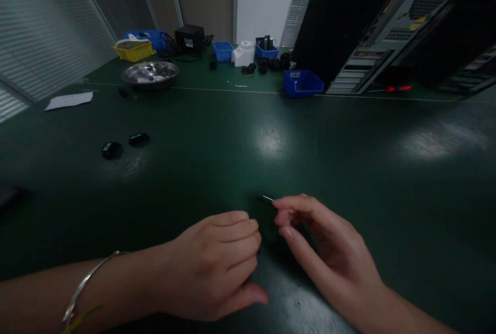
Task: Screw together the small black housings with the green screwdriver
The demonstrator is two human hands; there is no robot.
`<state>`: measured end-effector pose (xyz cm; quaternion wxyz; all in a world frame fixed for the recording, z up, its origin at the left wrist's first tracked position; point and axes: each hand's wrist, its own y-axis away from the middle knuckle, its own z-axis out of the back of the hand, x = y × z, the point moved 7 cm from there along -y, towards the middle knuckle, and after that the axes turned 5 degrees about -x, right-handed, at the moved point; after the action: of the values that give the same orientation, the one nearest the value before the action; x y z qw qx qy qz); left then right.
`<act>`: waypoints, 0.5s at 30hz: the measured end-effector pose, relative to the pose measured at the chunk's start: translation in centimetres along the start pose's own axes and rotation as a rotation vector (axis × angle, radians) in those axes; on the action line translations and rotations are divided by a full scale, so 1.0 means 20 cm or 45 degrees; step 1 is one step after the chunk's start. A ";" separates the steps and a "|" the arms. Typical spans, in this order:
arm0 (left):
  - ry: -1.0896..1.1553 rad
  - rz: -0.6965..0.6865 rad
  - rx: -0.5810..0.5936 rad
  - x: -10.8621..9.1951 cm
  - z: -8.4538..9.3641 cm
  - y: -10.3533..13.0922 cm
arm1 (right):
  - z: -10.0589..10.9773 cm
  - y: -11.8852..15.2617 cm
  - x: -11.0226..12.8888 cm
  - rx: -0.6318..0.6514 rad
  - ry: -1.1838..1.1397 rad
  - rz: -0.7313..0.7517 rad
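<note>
My left hand (211, 267) is closed with its back toward me, the fingers curled under and the thumb pointing right. Whatever it holds is hidden, though a tiny dark bit shows beside its curled fingers. Facing it, my right hand (329, 251) has its fingers bent and its thumb close to the fingertips. A thin, shiny metal rod (265, 199) juts out to the left from the right index fingertip; its other end is hidden, so its kind does not show. Both hands are low over the dark green tabletop (217, 153), a small gap apart.
Two small black devices (138, 139) lie at left, with a white paper (70, 100) beyond. Along the back stand a metal bowl (150, 73), a yellow bin (134, 51), a blue bin (303, 84), a white plastic housing (244, 54) and a black box (189, 37). Computer cases (349, 19) rise at right.
</note>
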<state>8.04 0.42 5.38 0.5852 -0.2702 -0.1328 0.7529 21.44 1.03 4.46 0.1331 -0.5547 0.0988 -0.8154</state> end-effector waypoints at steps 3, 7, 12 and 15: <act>-0.018 -0.027 0.002 -0.02 0.00 0.00 | -0.01 0.00 0.00 -0.011 -0.003 0.001; -0.051 -0.038 -0.001 -0.02 -0.01 0.00 | -0.01 0.00 0.00 -0.011 -0.011 -0.020; -0.036 -0.051 0.027 -0.02 -0.02 -0.01 | 0.01 0.00 0.00 -0.009 0.003 -0.011; -0.016 -0.026 0.043 -0.01 -0.03 0.00 | 0.01 0.00 -0.01 -0.009 0.019 -0.002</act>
<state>8.38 0.07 5.01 0.5965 -0.2541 -0.1265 0.7508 21.68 1.14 4.41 0.1296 -0.5490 0.1022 -0.8194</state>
